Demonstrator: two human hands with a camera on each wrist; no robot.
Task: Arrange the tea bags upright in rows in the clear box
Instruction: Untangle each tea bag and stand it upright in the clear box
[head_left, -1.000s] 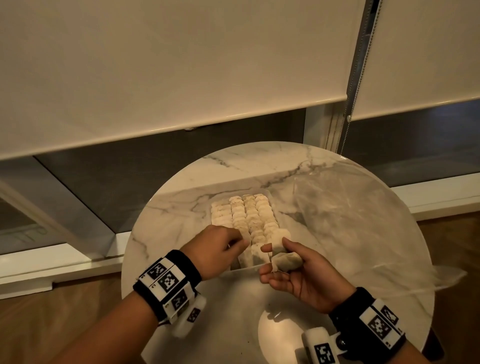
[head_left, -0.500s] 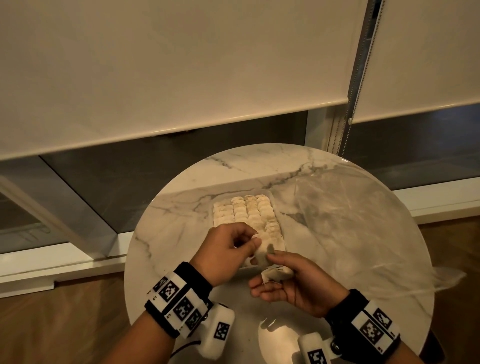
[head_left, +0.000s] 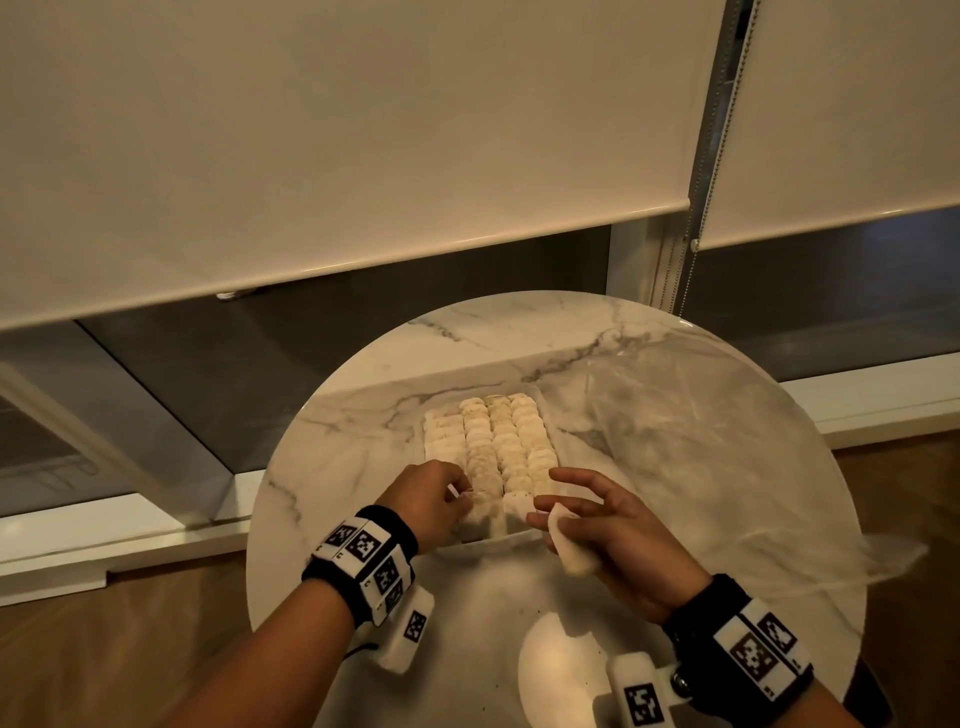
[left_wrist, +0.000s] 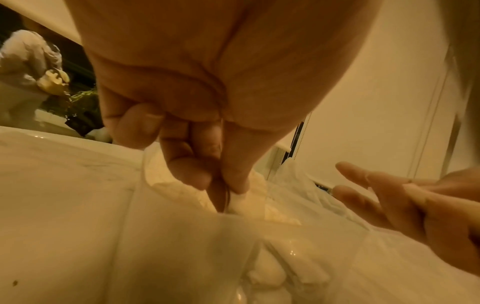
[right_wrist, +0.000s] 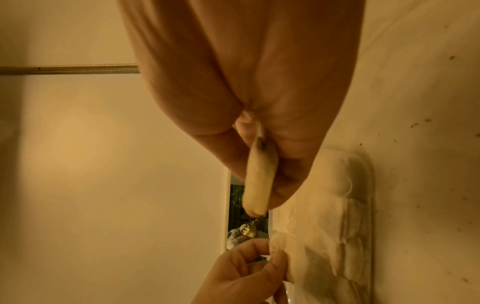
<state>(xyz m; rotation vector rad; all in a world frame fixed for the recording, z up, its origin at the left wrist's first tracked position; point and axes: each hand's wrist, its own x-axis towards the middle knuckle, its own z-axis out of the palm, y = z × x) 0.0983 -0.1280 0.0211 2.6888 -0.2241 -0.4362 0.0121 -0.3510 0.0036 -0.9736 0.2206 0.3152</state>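
A shallow clear plastic box (head_left: 546, 415) is seen on the round white marble table (head_left: 363, 447), at about the centre of the tabletop. It is filled with pale, round, paper tea bags (head_left: 498, 441) set on edge in four rows that run from 12 to 6 o'clock. The near end of the box, at 6 o'clock, is partly covered by the hands.

The left hand (head_left: 428, 501) is placed at the box's 7 o'clock corner, fingers curled, with thumb and forefinger pinched on a tea bag at the near end of a row (left_wrist: 241, 203); a small white tag (head_left: 453, 490) is seen beside its fingertips.

The right hand (head_left: 618, 525) is held at 5 o'clock from the box, just beside its near corner. A single white tea bag (head_left: 569, 545) is kept against the palm under the thumb, while the other fingers are spread and extended toward the box. Whether they touch the box cannot be told.

A crumpled sheet of clear plastic film (head_left: 727, 457) is spread over the table from 2 to 4 o'clock. Cream roller blinds (head_left: 363, 130) are hung behind the table at 12 o'clock.
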